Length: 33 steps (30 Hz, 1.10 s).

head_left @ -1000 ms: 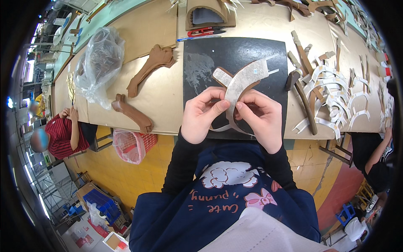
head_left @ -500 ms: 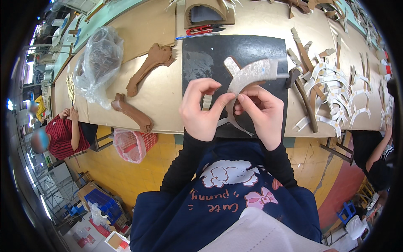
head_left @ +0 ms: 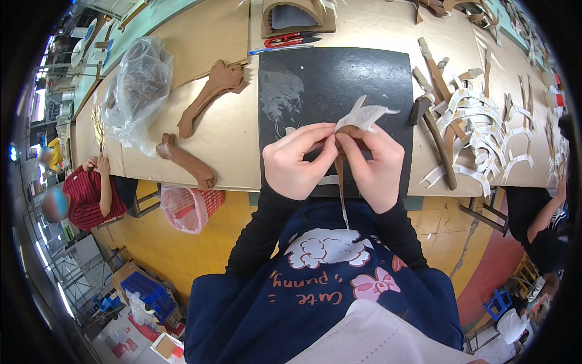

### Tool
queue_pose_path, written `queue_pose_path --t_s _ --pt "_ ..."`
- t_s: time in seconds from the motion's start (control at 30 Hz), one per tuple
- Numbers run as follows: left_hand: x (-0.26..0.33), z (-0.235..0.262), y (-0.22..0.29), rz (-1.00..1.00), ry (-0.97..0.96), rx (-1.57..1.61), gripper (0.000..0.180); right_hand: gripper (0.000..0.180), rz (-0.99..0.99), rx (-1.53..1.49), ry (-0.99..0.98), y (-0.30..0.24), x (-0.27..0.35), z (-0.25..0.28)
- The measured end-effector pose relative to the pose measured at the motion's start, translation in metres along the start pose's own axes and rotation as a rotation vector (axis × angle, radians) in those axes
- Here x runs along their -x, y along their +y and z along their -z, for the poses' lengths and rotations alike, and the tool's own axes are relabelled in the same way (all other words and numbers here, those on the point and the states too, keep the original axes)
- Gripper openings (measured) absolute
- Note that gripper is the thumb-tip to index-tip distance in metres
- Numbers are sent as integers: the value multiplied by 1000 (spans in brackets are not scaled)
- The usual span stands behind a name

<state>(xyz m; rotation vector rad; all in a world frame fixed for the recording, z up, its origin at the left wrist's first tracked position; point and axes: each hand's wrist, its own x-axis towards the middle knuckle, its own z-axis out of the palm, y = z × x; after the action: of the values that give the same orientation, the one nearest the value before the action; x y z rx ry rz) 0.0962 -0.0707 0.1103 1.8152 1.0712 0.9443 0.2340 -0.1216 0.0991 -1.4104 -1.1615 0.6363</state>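
A long tan table [head_left: 230, 139] runs across the view, its near edge just in front of the person. A square black mat [head_left: 364, 73] lies on it at the middle of that near edge. Toward the table's left end sits a crumpled clear plastic bag [head_left: 136, 91], with two brown curved leather pieces [head_left: 212, 94] between the bag and the mat. Toward the right end lies a heap of white curved strips [head_left: 485, 127], mixed with brown pieces.

Both hands meet over the mat's near edge. The left hand [head_left: 297, 161] and the right hand [head_left: 376, 164] each pinch the same pale curved strip piece [head_left: 364, 115], fingertips touching one another around it. The piece's wide end rises above the fingers over the mat, while a thin tail of it hangs below the hands past the table's near edge. At the mat's far edge lie red-handled scissors [head_left: 288, 40].
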Motion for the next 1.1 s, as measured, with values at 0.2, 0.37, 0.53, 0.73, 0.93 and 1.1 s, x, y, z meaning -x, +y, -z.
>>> queue_pose_path --t_s 0.2,0.37,0.53,0.73,0.93,1.1 --pt "3 -6 -4 90 48 12 15 7 37 70 13 6 3 -7" --pt "3 -6 -11 213 46 137 14 6 31 60 -36 9 2 -6" --pt "-3 9 -12 142 -123 134 15 5 74 114 -65 10 0 1" --pt "-6 7 -14 -60 -106 -95 11 7 100 156 -86 10 1 1" --pt "-1 -5 -16 -113 42 -74 10 8 -17 72 13 4 4 -6" --pt "0 -11 -14 -111 130 -81 10 8 -57 101 64 1 4 -8"
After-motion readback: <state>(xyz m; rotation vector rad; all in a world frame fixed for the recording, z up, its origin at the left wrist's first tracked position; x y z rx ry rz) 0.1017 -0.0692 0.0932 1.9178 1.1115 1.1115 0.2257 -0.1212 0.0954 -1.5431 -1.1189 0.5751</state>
